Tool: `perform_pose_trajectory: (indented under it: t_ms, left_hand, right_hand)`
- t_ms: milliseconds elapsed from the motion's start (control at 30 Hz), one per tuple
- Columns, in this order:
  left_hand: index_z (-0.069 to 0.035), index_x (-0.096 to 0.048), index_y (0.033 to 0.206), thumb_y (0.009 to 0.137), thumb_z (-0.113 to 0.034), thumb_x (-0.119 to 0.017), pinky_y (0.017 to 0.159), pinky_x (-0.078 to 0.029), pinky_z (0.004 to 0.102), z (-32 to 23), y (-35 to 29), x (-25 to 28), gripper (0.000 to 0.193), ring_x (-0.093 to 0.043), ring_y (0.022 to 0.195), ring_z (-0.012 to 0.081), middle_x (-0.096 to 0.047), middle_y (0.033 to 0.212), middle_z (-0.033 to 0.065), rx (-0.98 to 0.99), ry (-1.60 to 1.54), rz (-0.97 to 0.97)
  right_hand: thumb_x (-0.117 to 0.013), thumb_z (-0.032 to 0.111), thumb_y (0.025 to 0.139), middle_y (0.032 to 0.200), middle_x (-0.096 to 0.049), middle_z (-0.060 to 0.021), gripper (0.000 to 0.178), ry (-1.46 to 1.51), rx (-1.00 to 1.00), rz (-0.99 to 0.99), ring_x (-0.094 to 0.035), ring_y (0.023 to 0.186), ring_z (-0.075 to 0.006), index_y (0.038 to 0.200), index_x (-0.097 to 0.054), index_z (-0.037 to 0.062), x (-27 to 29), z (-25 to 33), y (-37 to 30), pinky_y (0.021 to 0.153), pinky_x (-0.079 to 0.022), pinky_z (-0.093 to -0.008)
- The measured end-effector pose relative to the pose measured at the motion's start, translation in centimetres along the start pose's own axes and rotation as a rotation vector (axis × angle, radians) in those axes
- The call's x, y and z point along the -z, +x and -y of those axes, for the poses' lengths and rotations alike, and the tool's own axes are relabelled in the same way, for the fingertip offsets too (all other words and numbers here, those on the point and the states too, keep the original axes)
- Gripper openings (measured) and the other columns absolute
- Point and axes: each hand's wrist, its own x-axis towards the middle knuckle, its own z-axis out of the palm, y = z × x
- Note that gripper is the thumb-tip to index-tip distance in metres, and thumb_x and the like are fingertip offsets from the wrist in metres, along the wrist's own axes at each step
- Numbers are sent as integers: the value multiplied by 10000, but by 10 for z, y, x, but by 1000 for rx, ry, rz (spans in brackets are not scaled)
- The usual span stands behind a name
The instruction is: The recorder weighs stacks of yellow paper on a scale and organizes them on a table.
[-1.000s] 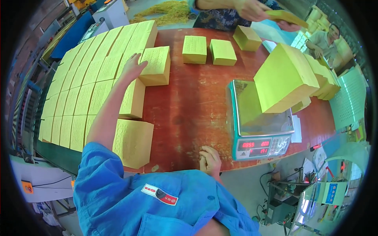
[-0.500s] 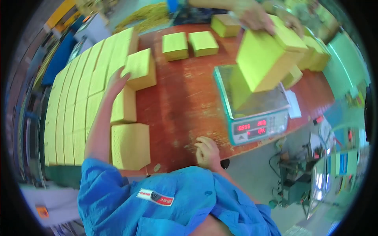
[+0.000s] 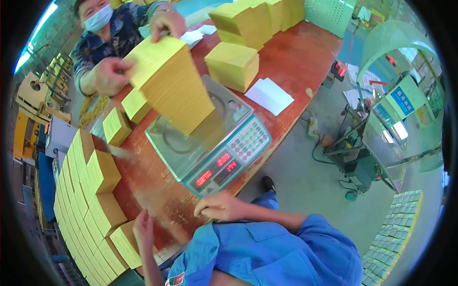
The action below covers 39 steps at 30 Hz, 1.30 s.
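My left hand is beside the nearest stack of yellow paper at the table's left edge, its fingers pointing up and holding nothing. My right hand rests in front of my body, fingers curled and with nothing in them, just below the front edge of the digital scale. Over the scale's metal pan, a co-worker's two hands hold a tall, tilted stack of yellow paper sheets. Motion blurs the stack's lower end, so I cannot tell whether it touches the pan.
Rows of yellow paper stacks fill the left side. Two low stacks lie behind the scale. Another block and white slips sit to its right, on the red table. A machine stands on the floor at right.
My view has swung to the right. My left hand has drawn back from a far yellow stack toward my body. The co-worker's stack still hangs over the scale, and the scale's display has changed.
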Motion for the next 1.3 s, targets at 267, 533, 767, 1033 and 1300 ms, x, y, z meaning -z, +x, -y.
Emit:
perform_pose_trajectory:
  t_ms: [267,533,767,1033,1300]
  left_hand:
    - [41,-460,1374,935,-201,-573,1090,-348,478,9,-69,-119,514,-437,1296,423,-377,1465,273,96,637,-281]
    - [57,-630,1159,948,-58,-553,779,-511,327,-234,-6,-136,252,-665,904,241,-681,1039,183,44,218,-372]
    - [72,-467,1349,983,-75,-488,1033,-425,368,-427,120,-203,395,-526,1244,290,-545,1314,202,-278,-250,-252]
    - [-11,-389,1404,956,-141,-595,1047,-416,401,-415,335,-287,509,-518,1247,254,-542,1334,128,260,-952,90]
    - [-72,-388,1426,970,-103,-537,1019,-469,449,-402,322,-309,481,-541,1228,274,-527,1369,103,298,-982,203]
  right_hand:
    - [-565,161,963,1192,-648,-100,269,-191,59,-819,-594,1117,-174,1189,-605,21,323,23,28,947,-461,-318]
    - [-538,408,970,1380,-534,-184,598,-122,-203,-508,-501,1287,-290,1426,-430,35,433,-53,90,1072,-385,-376]
    - [-636,240,856,1260,-574,-185,428,-792,31,-490,-509,1242,-344,1226,-562,38,417,-25,29,1065,-395,-443]
    - [-667,228,798,1330,-507,-140,439,-1077,-12,-168,-393,1342,-331,1179,-576,30,406,-36,-12,1139,-253,-513]
    - [-543,151,833,1338,-515,-168,381,-970,-28,-202,-408,1336,-329,1166,-587,-30,419,-36,-20,1138,-259,-501]
